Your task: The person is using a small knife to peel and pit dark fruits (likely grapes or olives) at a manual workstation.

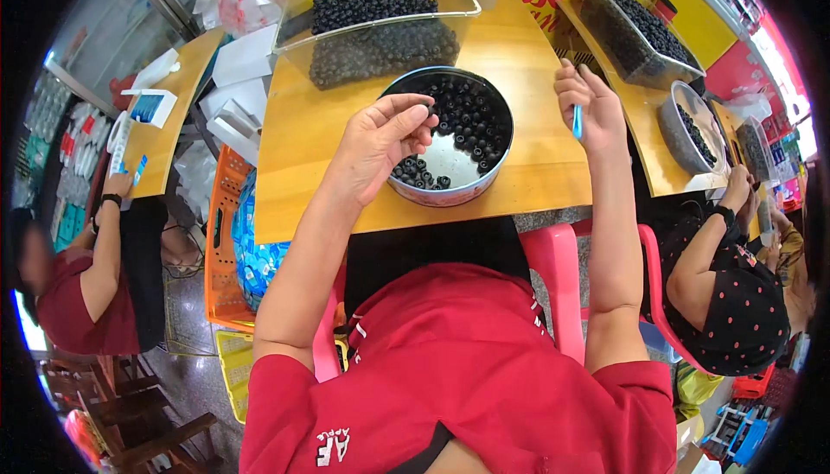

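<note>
My left hand [391, 134] is over the left side of a round tin [450, 198], thumb and fingers pinched together. A dark bit shows at the fingertips and looks like one of the small black bead-like pieces [474, 120], though the fingers mostly hide it. Many of these round pieces, some showing a light ring, lie in the tin, and part of its pale bottom shows. To the right of the tin, my right hand [596, 109] is raised above the table with its fingers curled round a small tool with a blue handle [577, 122]. The tool's other end is hidden.
Behind the tin stands a clear plastic bin [298, 46] of black pieces on the wooden table [540, 167]. Another bin [644, 29] and a grey bowl [679, 128] are on the right table, where a co-worker [722, 292] sits. Left are an orange crate [223, 241] and another person [95, 292].
</note>
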A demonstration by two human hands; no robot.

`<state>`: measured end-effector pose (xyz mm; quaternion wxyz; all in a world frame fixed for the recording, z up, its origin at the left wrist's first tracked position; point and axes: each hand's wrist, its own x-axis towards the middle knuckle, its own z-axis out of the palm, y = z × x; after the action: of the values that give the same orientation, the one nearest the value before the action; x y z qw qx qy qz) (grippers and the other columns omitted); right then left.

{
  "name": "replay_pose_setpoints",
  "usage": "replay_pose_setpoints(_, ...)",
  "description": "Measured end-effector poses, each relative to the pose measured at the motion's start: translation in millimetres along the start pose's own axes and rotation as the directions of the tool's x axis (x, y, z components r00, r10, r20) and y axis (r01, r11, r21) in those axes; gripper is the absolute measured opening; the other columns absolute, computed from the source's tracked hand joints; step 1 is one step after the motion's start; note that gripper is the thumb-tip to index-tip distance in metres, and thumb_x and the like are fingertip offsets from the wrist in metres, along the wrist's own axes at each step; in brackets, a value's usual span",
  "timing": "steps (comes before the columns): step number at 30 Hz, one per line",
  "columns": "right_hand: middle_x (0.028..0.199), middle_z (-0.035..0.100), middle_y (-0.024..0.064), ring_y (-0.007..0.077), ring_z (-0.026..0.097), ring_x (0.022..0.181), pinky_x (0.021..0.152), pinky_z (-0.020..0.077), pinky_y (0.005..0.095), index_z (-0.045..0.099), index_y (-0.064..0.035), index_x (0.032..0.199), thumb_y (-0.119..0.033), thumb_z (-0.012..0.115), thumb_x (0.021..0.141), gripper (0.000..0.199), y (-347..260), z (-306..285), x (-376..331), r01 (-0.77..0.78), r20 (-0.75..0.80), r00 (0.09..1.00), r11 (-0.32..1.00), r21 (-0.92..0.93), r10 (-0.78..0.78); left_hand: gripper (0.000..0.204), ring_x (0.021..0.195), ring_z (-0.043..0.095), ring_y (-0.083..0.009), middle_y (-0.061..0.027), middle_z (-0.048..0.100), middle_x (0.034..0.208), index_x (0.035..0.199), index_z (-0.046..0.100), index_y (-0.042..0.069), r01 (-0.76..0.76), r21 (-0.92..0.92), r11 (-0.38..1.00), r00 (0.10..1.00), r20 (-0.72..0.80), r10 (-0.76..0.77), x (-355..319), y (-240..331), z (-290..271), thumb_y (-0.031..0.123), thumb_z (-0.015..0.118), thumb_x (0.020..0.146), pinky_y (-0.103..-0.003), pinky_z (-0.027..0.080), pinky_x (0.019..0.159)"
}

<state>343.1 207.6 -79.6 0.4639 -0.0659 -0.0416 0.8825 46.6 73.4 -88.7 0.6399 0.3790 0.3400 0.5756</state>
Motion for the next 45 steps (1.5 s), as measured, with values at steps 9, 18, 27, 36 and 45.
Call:
replay_pose_setpoints(9, 0.076, 0.046, 0.0022, 0.004, 0.039, 0.053, 0.044, 0.0389, 0.0176, 0.054, 0.0005, 0.111, -0.025, 0.044, 0.102, 0.029, 28.7, -2.8, -28.6, -0.042, -0.099, 0.995, 0.971, -0.237, 0.019, 0.021, 0.074, 0.063, -0.0128, -0.0103, 0.067, 0.095, 0.109, 0.061, 0.002, -0.092, -0.076, 0.993, 0.995, 0.042, 0.095, -7.2, 3.4, 9.1, 0.016, 0.06, 0.093, -0.025, 0.05, 0.066)
replay_pose_setpoints(18, 0.085, 0.045, 0.0037, 0.0069, 0.044, 0.065, 0.052, 0.043, 0.0193, 0.048, 0.0031, 0.115, -0.013, 0.046, 0.099, 0.023, 30.0, 5.7, -43.9, 0.002, -0.073, 0.997, 0.998, -0.057, -0.006, 0.022, 0.071, 0.059, -0.0109, -0.008, 0.067, 0.093, 0.112, 0.063, 0.001, -0.14, 0.064, 0.988, 0.99, 0.022, 0.139, -13.5, 1.1, 19.3, 0.013, 0.059, 0.094, -0.023, 0.047, 0.065)
replay_pose_setpoints(27, 0.071, 0.054, -0.0031, 0.0005, 0.036, 0.045, 0.041, 0.0263, 0.0164, 0.063, -0.0018, 0.106, -0.02, 0.06, 0.093, 0.023, 100.4, 37.2, -58.4, 0.028, -0.033, 0.989, 0.397, -0.918, -0.145, 0.018, 0.071, 0.053, -0.0046, 0.0005, 0.06, 0.084, 0.102, 0.064, 0.001, -0.216, 0.644, 0.734, 0.974, 0.093, 0.205, -16.6, -3.6, 37.5, 0.007, 0.068, 0.086, -0.02, 0.044, 0.065)
replay_pose_setpoints(36, 0.071, 0.056, -0.0041, 0.0002, 0.04, 0.048, 0.041, 0.0256, 0.0181, 0.062, -0.0024, 0.105, -0.017, 0.07, 0.087, 0.025, 128.4, 30.1, -46.8, 0.109, 0.057, 0.982, 0.292, -0.95, -0.18, 0.017, 0.064, 0.053, -0.0119, -0.0055, 0.054, 0.076, 0.095, 0.064, 0.0, -0.332, 0.77, 0.545, 0.93, 0.168, 0.328, -18.8, 6.5, 55.6, 0.004, 0.069, 0.079, -0.026, 0.044, 0.06)
replay_pose_setpoints(45, 0.062, 0.048, -0.007, -0.0004, 0.035, 0.045, 0.04, 0.0223, 0.0169, 0.062, -0.0074, 0.104, -0.014, 0.068, 0.088, 0.019, 123.9, 26.8, -46.3, -0.106, -0.091, 0.994, 0.684, -0.722, 0.058, 0.018, 0.068, 0.051, -0.0073, -0.0008, 0.052, 0.082, 0.096, 0.065, 0.003, -0.405, 0.624, 0.668, 0.886, 0.089, 0.454, -16.2, -14.9, 46.6, 0.002, 0.071, 0.08, -0.022, 0.042, 0.058)
